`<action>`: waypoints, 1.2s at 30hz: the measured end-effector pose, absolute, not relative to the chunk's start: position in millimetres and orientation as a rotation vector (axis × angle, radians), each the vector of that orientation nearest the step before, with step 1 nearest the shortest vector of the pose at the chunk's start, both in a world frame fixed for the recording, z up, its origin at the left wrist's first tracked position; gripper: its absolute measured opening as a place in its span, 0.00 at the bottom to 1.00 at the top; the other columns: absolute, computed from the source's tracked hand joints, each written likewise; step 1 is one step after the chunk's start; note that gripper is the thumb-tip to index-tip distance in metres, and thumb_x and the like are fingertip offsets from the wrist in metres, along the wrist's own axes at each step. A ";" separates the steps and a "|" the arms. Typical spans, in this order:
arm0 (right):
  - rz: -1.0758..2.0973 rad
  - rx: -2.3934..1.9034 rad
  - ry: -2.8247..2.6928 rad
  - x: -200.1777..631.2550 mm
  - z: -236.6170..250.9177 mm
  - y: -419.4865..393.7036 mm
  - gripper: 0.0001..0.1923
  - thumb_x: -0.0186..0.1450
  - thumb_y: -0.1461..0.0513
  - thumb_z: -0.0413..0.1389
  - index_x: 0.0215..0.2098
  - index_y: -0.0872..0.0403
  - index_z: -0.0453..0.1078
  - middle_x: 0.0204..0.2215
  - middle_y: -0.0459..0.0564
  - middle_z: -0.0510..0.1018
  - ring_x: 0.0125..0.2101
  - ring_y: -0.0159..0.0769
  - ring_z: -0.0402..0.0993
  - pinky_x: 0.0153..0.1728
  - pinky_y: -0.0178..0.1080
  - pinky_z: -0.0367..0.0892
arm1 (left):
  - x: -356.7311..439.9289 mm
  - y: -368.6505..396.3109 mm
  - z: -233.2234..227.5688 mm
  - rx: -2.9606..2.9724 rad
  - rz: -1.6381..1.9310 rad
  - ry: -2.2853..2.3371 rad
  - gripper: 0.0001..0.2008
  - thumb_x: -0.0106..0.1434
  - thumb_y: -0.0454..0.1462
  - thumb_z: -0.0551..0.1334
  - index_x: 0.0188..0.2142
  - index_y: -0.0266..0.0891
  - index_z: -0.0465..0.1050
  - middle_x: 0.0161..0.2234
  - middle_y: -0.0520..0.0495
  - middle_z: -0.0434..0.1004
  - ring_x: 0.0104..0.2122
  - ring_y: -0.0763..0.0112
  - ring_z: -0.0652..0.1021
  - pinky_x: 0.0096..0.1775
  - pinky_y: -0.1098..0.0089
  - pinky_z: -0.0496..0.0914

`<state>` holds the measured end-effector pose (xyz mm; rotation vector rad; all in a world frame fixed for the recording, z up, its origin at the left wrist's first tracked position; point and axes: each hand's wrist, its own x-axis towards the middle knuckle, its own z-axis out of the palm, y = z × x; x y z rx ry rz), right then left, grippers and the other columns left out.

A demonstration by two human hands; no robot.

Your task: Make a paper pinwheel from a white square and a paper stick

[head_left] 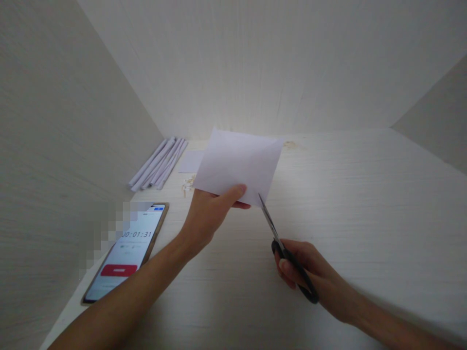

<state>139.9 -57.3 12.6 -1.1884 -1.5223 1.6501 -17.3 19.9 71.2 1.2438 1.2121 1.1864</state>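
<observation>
Pale wooden desk (346, 204) boxed by plain walls, left hand (207, 214) pinching a white paper sheet (239, 165) above it, right hand (310, 272) gripping black scissors (288, 253), blade tip touching the sheet's lower edge, phone (127, 253) lying leftward, paper rolls (158, 163) resting beyond.

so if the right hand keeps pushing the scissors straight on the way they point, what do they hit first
The right hand aims the scissors up and slightly left; their tip sits at the lower edge of the paper sheet held by the left hand. The paper comes first, though the depth is hard to judge.
</observation>
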 end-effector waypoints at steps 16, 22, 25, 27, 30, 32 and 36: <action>1.636 -1.190 -1.525 139.7 12.3 -57.6 0.22 0.57 0.46 0.47 0.20 0.55 0.55 0.16 0.41 0.56 0.18 0.25 0.50 0.18 0.32 0.47 | -16.7 20.1 70.6 1.248 1.188 1.215 0.16 0.47 0.35 0.61 0.38 0.35 0.71 0.29 0.48 0.75 0.26 0.70 0.75 0.22 0.75 0.73; 1.640 -1.188 -1.522 140.1 12.3 -57.8 0.21 0.58 0.48 0.47 0.20 0.55 0.54 0.17 0.41 0.55 0.18 0.25 0.49 0.18 0.31 0.46 | -16.3 18.8 72.9 1.259 1.173 1.257 0.14 0.48 0.35 0.61 0.37 0.35 0.71 0.28 0.49 0.75 0.26 0.71 0.75 0.22 0.76 0.72; 1.628 -1.184 -1.531 140.4 12.5 -58.3 0.20 0.59 0.48 0.47 0.20 0.55 0.53 0.17 0.40 0.54 0.18 0.25 0.49 0.18 0.31 0.46 | -15.7 18.0 75.0 1.258 1.166 1.284 0.13 0.47 0.34 0.61 0.35 0.35 0.71 0.27 0.49 0.75 0.25 0.71 0.75 0.22 0.76 0.72; 1.627 -1.182 -1.538 140.3 12.7 -58.5 0.21 0.58 0.48 0.47 0.19 0.55 0.53 0.17 0.40 0.54 0.18 0.25 0.48 0.17 0.31 0.46 | -15.5 18.1 75.7 1.257 1.164 1.295 0.12 0.47 0.33 0.61 0.34 0.35 0.72 0.27 0.50 0.75 0.25 0.71 0.75 0.22 0.77 0.72; 1.626 -1.196 -1.550 139.9 12.8 -58.1 0.21 0.58 0.47 0.47 0.20 0.55 0.53 0.17 0.40 0.53 0.18 0.25 0.48 0.17 0.31 0.45 | -16.1 18.9 74.8 1.274 1.156 1.297 0.11 0.47 0.33 0.62 0.33 0.35 0.72 0.27 0.50 0.74 0.25 0.71 0.75 0.21 0.78 0.72; 1.611 -1.220 -1.564 139.5 12.4 -57.7 0.21 0.58 0.47 0.47 0.20 0.54 0.52 0.17 0.40 0.52 0.18 0.25 0.47 0.17 0.31 0.45 | -16.9 19.5 73.4 1.295 1.159 1.283 0.12 0.48 0.34 0.61 0.34 0.35 0.72 0.27 0.50 0.74 0.25 0.72 0.75 0.22 0.78 0.72; 1.567 -1.271 -1.608 139.9 11.1 -57.6 0.21 0.58 0.47 0.46 0.20 0.54 0.52 0.17 0.40 0.52 0.19 0.25 0.47 0.17 0.32 0.45 | -17.4 20.0 71.9 1.310 1.154 1.292 0.14 0.48 0.34 0.61 0.36 0.34 0.71 0.27 0.50 0.74 0.25 0.73 0.75 0.22 0.78 0.72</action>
